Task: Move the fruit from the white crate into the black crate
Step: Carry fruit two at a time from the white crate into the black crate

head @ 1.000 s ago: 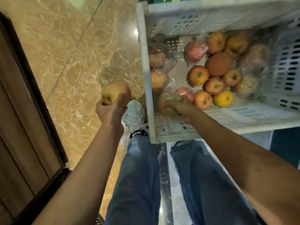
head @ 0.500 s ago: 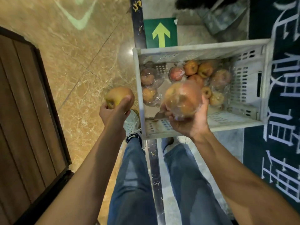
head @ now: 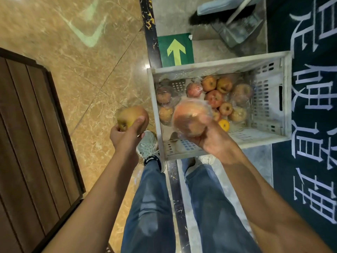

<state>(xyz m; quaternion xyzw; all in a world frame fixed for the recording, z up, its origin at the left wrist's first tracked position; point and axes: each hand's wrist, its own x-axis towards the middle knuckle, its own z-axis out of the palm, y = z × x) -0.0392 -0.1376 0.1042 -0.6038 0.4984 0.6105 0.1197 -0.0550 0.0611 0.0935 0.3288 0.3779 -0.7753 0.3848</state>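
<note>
**Q:** What are the two hands doing?

**A:** The left hand [head: 125,136] is gripping a yellow-green apple [head: 132,118], with thumb and fingers curling round it. It is holding the apple over the marble floor [head: 73,70], just left of the white crate [head: 218,67]. The right hand [head: 213,141] is cupping a reddish apple in clear wrap [head: 191,119] from beneath, its fingers curling up round the fruit. This apple is appearing blurred and is hanging above the crate's near left corner. The hands are staying apart, each one clamping its own fruit.

**Q:** Where is the other fruit lying?

**A:** The loose fruit [head: 214,98] is lying inside the white crate, piling toward the far and right walls. It is showing red and yellow apples, several in clear wrap. One orange citrus [head: 224,125] is sitting nearest the near wall.

**Q:** What is surrounding the crate?

**A:** The crate is standing on the floor just ahead of the person's white shoe [head: 147,145] and blue jeans [head: 149,207]. A green sign with a yellow arrow [head: 176,50] is lying beyond the far rim. A dark mat with white characters [head: 313,106] is running along the crate's right side, and a brown wooden panel [head: 27,134] is occupying the left edge.
</note>
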